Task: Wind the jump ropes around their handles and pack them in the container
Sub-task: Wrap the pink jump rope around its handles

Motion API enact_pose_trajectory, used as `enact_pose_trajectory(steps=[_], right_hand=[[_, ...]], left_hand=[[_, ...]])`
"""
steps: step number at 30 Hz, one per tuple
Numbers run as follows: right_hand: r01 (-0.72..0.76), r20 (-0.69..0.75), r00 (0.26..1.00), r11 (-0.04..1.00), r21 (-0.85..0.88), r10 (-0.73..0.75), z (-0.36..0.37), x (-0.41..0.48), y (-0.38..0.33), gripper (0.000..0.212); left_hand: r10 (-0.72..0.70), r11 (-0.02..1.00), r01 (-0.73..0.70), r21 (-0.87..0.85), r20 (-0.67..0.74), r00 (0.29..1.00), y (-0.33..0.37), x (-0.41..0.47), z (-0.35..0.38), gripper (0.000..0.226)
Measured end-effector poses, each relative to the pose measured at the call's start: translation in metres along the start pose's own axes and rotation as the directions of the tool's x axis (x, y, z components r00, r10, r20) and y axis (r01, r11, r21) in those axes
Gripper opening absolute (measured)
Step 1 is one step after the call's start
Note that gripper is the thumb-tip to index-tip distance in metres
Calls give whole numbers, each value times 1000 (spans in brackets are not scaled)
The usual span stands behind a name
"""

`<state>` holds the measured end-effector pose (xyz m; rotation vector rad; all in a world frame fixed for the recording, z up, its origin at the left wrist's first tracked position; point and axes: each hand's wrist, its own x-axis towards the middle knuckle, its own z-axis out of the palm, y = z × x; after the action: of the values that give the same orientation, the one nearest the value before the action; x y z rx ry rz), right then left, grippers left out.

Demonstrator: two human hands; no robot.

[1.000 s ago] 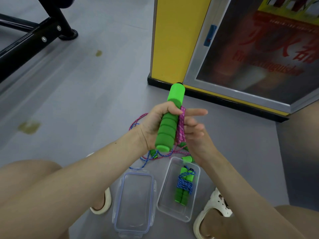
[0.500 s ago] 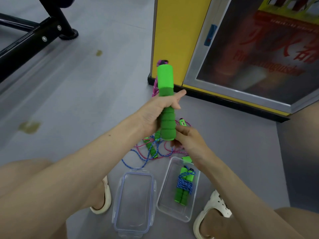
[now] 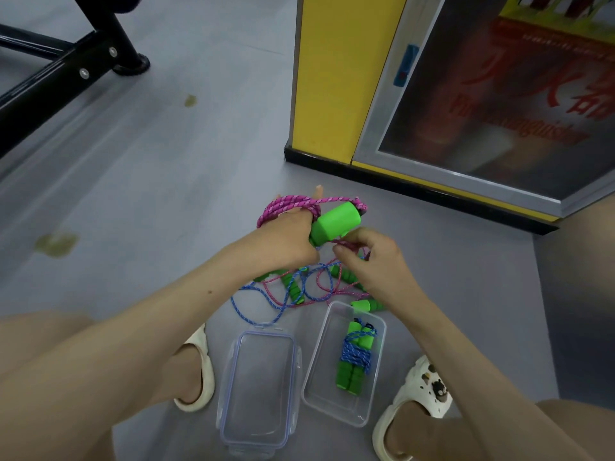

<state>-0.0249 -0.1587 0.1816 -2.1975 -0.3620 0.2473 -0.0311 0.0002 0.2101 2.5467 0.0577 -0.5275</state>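
Note:
My left hand (image 3: 286,239) grips a green foam handle (image 3: 336,222) with its end turned toward me, and loops of pink rope (image 3: 293,202) lie over that hand's fingers. Just below the handle, my right hand (image 3: 372,261) pinches a strand of the pink rope. Under both hands on the floor lies a tangle of blue and pink ropes (image 3: 283,294) with several green handles (image 3: 294,289). The clear container (image 3: 324,390) near my right foot holds one bundle (image 3: 356,357) of green handles wound in blue rope.
The container's clear lid (image 3: 258,390) lies flat to the left of it, between my two sandalled feet. A yellow cabinet (image 3: 336,74) with a glass door stands ahead on the right. A black metal frame (image 3: 66,68) crosses the far left of the grey floor.
The handle stood upright in my left hand; now it is tipped down with its end toward me. Pink rope now loops over my left fingers, and my right hand has moved up to the strand.

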Motion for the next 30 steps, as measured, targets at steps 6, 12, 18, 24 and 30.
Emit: enact_pose_trajectory(steps=[6,12,18,24,30], right_hand=[[-99,8,995,942,321,102,-4,1,-4,8],[-164,50,984,748,643,173,-8,4,-8,12],[-237,142,970,653,719,196,-5,7,-7,26],[-227,153,972,881,415,179,9,3,-2,22],[-104,199,976,990,98,83,15,4,12,16]], left_hand=[[-82,799,310,-515,418,905,8,-6,-10,9],[471,406,318,-857,495,730,12,-15,-20,44],[554,17,351,-936,301,776,12,-10,-5,39],[580,-295,305,-905,84,810,15,-6,-6,54],[169,50,2,-999,10,986,25,-8,-10,54]])
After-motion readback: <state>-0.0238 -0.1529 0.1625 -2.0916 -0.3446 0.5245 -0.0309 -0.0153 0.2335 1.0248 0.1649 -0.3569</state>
